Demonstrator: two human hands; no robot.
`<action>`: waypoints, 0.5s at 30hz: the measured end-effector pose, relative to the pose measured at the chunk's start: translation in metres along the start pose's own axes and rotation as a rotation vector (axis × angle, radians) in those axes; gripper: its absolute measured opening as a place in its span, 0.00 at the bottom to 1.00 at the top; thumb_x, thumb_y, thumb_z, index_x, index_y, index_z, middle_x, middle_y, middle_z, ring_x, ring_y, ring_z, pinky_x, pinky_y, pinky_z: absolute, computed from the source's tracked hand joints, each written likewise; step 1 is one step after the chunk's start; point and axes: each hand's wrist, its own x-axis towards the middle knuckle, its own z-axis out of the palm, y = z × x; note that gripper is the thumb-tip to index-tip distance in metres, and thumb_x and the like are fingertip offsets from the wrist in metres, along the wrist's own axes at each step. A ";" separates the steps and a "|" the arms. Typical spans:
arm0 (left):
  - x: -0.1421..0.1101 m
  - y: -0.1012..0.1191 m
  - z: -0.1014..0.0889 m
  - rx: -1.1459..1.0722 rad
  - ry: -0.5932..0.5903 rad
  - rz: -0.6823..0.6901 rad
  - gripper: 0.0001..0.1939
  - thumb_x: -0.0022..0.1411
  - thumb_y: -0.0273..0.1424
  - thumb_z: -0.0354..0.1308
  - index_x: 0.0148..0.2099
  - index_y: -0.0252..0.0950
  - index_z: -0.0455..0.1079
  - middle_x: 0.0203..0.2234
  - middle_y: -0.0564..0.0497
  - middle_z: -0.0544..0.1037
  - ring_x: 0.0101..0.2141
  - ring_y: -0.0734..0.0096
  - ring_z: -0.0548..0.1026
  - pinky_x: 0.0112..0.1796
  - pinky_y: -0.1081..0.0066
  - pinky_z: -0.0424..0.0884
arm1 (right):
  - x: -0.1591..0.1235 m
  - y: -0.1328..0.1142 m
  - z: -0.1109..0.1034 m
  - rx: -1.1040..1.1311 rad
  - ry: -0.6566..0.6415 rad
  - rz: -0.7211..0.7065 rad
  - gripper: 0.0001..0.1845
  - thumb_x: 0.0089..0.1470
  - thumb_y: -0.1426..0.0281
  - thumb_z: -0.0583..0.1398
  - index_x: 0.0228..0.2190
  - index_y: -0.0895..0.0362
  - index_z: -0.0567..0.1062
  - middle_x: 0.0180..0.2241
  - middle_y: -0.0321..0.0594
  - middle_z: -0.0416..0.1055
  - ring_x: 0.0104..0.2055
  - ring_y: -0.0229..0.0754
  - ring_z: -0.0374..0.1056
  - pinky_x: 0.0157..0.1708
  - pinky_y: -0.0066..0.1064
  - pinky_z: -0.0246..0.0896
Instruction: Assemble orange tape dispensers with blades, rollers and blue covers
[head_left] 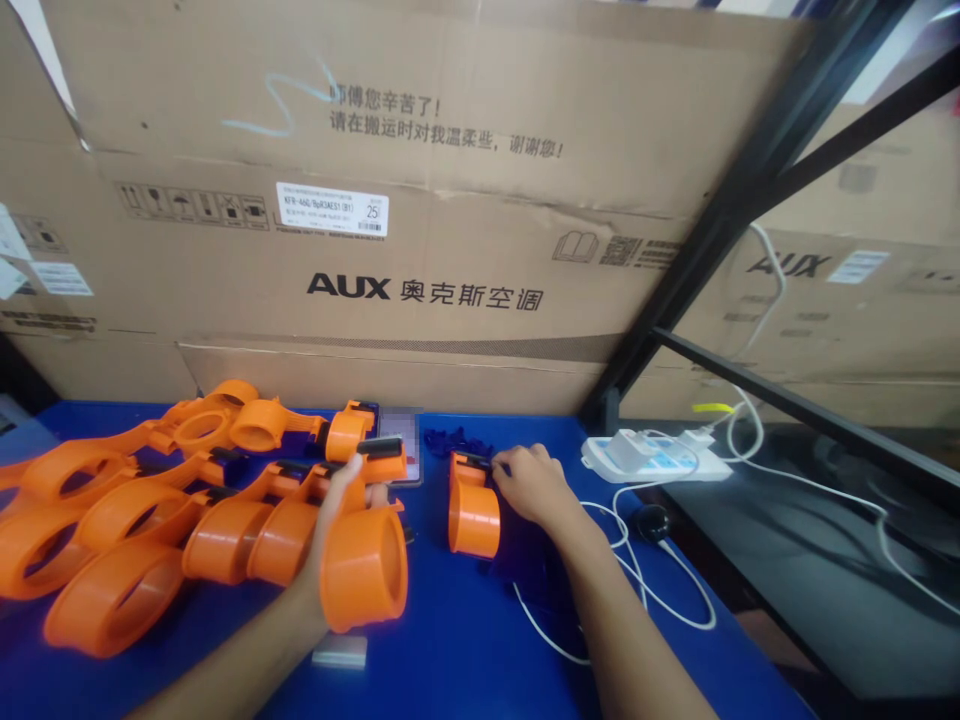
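Observation:
My left hand (349,500) is wrapped around an orange tape dispenser (364,570), its round ring toward me and a black part at its upper end. My right hand (531,482) has its fingers curled together at the black upper end of a second orange tape dispenser (474,520), which stands apart on the blue table. How firmly those fingertips grip is partly hidden. To the left, several more orange tape dispensers (116,598) lie in overlapping rows. Small dark blue pieces (454,440) lie in a heap behind the second dispenser.
A white power strip (652,458) with plugs sits at the table's right, its white cable (701,625) looping near my right forearm. A phone-like screen (409,430) lies behind my left hand. Large cardboard boxes (450,220) and a black metal frame (697,230) stand behind.

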 end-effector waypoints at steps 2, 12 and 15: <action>0.000 0.000 0.001 -0.003 0.012 0.008 0.22 0.55 0.46 0.71 0.29 0.37 0.65 0.15 0.58 0.69 0.13 0.78 0.66 0.17 0.76 0.60 | 0.000 0.000 0.000 0.003 0.020 0.002 0.17 0.64 0.67 0.54 0.38 0.53 0.84 0.42 0.50 0.78 0.48 0.56 0.68 0.44 0.41 0.60; 0.001 -0.001 0.002 -0.021 0.040 0.011 0.22 0.54 0.45 0.72 0.28 0.37 0.64 0.14 0.58 0.69 0.13 0.77 0.67 0.17 0.76 0.60 | 0.004 0.007 0.004 0.100 0.100 0.025 0.13 0.64 0.72 0.56 0.40 0.56 0.82 0.43 0.48 0.74 0.47 0.47 0.71 0.47 0.32 0.61; 0.001 -0.001 0.003 -0.017 0.034 0.047 0.22 0.54 0.44 0.72 0.28 0.37 0.64 0.14 0.58 0.68 0.13 0.77 0.67 0.17 0.76 0.61 | 0.006 0.007 0.006 0.131 0.095 0.001 0.12 0.63 0.74 0.57 0.35 0.57 0.82 0.39 0.46 0.75 0.46 0.46 0.71 0.46 0.31 0.61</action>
